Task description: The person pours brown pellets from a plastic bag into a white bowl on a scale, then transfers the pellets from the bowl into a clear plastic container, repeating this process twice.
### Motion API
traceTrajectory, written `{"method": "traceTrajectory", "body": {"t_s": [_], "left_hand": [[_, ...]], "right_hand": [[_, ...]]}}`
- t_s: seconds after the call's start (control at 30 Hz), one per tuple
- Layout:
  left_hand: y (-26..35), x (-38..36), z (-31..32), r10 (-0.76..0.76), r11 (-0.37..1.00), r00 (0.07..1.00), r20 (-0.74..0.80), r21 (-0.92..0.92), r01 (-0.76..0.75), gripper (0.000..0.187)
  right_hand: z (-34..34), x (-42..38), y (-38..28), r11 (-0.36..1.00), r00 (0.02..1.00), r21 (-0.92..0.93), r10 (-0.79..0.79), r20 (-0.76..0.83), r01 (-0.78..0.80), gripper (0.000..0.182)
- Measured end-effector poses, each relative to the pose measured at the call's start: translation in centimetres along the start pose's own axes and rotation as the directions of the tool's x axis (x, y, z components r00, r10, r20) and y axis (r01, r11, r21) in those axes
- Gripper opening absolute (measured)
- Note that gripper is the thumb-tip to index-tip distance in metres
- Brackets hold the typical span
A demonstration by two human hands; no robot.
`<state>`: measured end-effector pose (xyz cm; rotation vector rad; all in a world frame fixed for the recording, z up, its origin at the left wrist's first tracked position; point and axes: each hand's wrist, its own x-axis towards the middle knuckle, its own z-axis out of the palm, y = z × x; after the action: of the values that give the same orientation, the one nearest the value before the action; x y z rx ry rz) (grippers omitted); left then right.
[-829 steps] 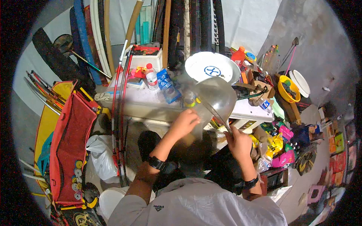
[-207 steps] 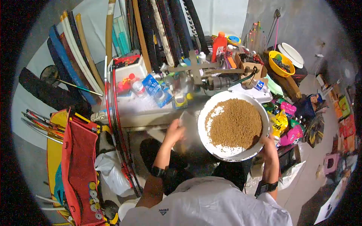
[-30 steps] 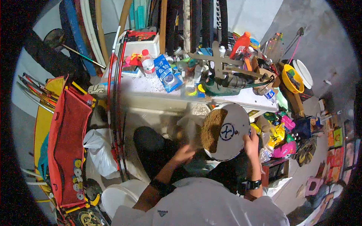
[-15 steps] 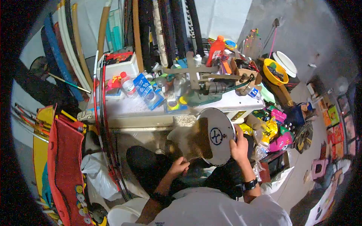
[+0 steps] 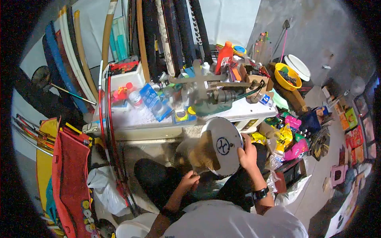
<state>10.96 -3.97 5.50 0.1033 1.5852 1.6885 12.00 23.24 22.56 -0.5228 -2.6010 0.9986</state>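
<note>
My right hand (image 5: 248, 154) grips the right rim of a white enamel basin (image 5: 231, 133) with a thin dark rim and a dark blue round emblem inside. The basin is tilted steeply to the left. Brown grainy material (image 5: 206, 152) lies along its lower left side and spreads blurred beyond the edge. Just below and left of the basin, my left hand (image 5: 189, 181) is closed with fingertips pinched together; I cannot tell what is in them. Both hands are above my lap, in front of the white workbench (image 5: 147, 129).
On the bench stand a grey-green vise (image 5: 214, 105), a blue packet (image 5: 154, 101) and an orange bottle (image 5: 224, 57). Thin red and black rods (image 5: 107, 119) rise at left beside a red case (image 5: 70, 174). Colourful bags (image 5: 283, 139) are heaped at right, below a yellow basin (image 5: 287, 76).
The basin has shifted slightly left and down with my right hand, its emblem turned a little. My left hand has stayed nearly in place. The whole view has moved slightly.
</note>
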Motion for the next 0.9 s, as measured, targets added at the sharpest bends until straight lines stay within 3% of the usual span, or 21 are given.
{"method": "traceTrajectory", "body": {"t_s": [0.1,0.17,0.23,0.33,0.4,0.47,0.67,0.8,0.9], "left_hand": [[-0.4,0.3,0.0,-0.117,0.992,0.992,-0.045,-0.062,0.114,0.014],[-0.3,0.5,-0.2,-0.088,0.995,0.996,-0.029,-0.044,0.087,0.013],[-0.1,0.5,-0.2,-0.066,0.997,0.997,-0.024,-0.05,0.065,0.011],[1.8,-0.1,-0.4,-0.053,0.999,0.999,0.001,0.011,0.053,0.01],[1.6,0.1,-0.9,-0.139,0.987,0.99,0.018,-0.074,0.14,0.011],[1.9,0.1,-1.1,-0.069,0.998,0.997,0.021,0.009,0.069,0.012],[1.9,-0.1,-1.4,-0.067,0.987,0.996,0.052,0.148,0.059,0.014],[-0.1,0.7,-1.1,0.041,0.992,0.998,0.039,0.12,-0.045,0.014],[0.4,0.4,-0.9,-0.072,0.997,0.996,0.045,0.046,0.07,0.017]], "right_hand": [[0.1,0.0,-0.2,0.999,0.999,-0.033,-0.024,0.021,0.024,0.057],[0.2,-0.1,-0.3,0.999,0.999,-0.05,-0.014,0.046,0.016,0.058],[0.7,-0.2,0.0,0.985,0.986,-0.07,-0.162,-0.044,0.159,0.06],[0.6,-0.5,-0.7,0.995,0.996,-0.04,-0.091,-0.024,0.09,0.062],[0.6,-0.7,-1.5,0.997,0.995,-0.015,-0.081,-0.052,0.08,0.058],[0.6,-0.8,-1.5,0.998,0.997,-0.016,-0.069,-0.024,0.069,0.061],[1.4,-1.0,-0.4,0.998,0.998,-0.024,-0.061,-0.027,0.06,0.061],[0.9,-1.0,-1.2,0.997,0.996,-0.004,-0.074,-0.054,0.074,0.057],[0.5,-0.8,-1.5,0.988,0.985,-0.025,-0.151,-0.08,0.149,0.051]]}}
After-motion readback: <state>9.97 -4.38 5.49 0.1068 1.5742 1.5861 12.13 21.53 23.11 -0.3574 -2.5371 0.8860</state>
